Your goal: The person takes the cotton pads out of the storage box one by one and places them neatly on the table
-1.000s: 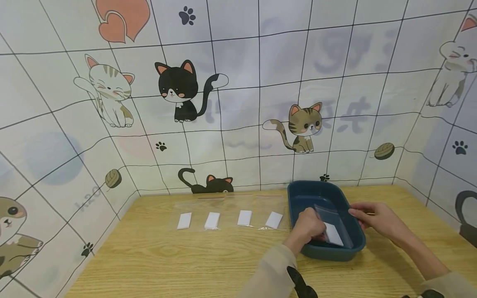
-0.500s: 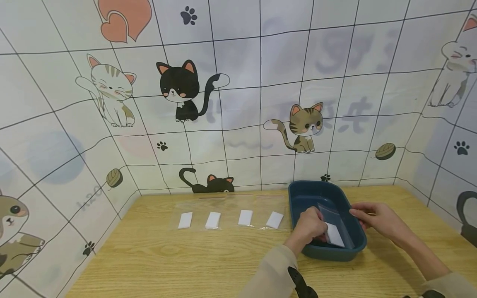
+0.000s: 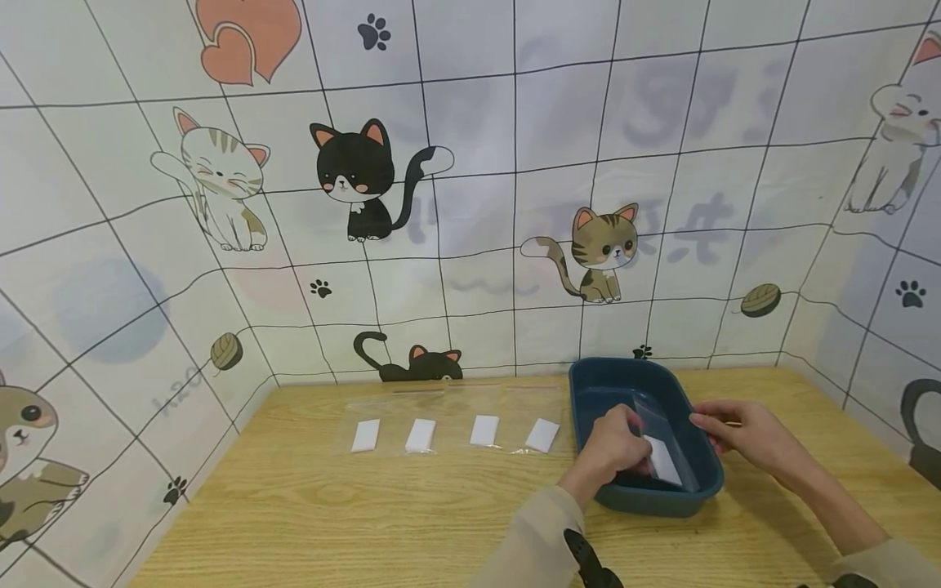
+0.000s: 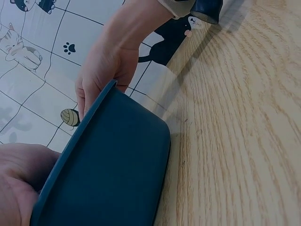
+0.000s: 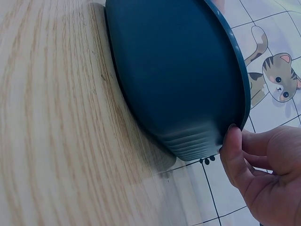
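My left hand [image 3: 616,441] reaches over the near-left rim into a dark blue plastic basin [image 3: 625,502]. Its curled fingers are at the left edge of a clear zip bag [image 3: 653,412] with a white rectangular piece [image 3: 664,461] inside; the fingertips are partly hidden. My right hand [image 3: 750,433] pinches the basin's right rim between thumb and fingers. The right wrist view shows the right hand's thumb [image 5: 233,146] against the rim near the ridged corner. In the left wrist view the basin wall [image 4: 113,160] hides the left hand's fingers.
Several clear zip bags, each with a white piece [image 3: 483,430], lie in a row left of the basin on the wood-grain table [image 3: 353,514]. Behind stands a cat-print wall covering [image 3: 478,204], close to the basin's far end.
My left hand has shifted slightly right inside the basin, and the zip bag's upper end has moved up and right with it. The right hand stays at the rim.
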Demonstrator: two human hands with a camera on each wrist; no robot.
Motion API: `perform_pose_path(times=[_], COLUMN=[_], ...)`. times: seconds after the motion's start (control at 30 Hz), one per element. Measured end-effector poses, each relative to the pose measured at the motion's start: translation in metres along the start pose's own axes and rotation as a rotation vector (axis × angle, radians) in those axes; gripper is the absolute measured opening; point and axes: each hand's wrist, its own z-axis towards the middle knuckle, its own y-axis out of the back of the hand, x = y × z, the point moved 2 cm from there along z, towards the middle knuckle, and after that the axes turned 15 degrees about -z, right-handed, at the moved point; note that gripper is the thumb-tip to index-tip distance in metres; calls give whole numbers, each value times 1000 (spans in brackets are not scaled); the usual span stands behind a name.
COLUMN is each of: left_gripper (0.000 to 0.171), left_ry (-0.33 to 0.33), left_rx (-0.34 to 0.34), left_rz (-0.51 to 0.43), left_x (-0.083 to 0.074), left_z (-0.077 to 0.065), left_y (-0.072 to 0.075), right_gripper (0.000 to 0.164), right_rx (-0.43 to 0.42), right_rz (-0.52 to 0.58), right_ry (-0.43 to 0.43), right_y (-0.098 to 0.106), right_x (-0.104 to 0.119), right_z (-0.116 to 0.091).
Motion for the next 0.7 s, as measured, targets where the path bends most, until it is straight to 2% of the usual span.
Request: perform_pose_path(times=[0.3,0.53,0.7], left_gripper=[27,26,25], left_ry=[-58,-99,-102], left_rx=[-34,-50,-50], left_rz=[12,-14,-38], left_x=[-8,-16,-17], left_z=[-4,-6,-8], left_y=[3,14,23], right_gripper=[54,55,55], right_rx=[-1,1,-3], right_rz=[-3,-8,-18], right_ry=[-3,-9,-6], right_y=[0,0,1], right_x=[2,1,0], right_z=[1,1,1])
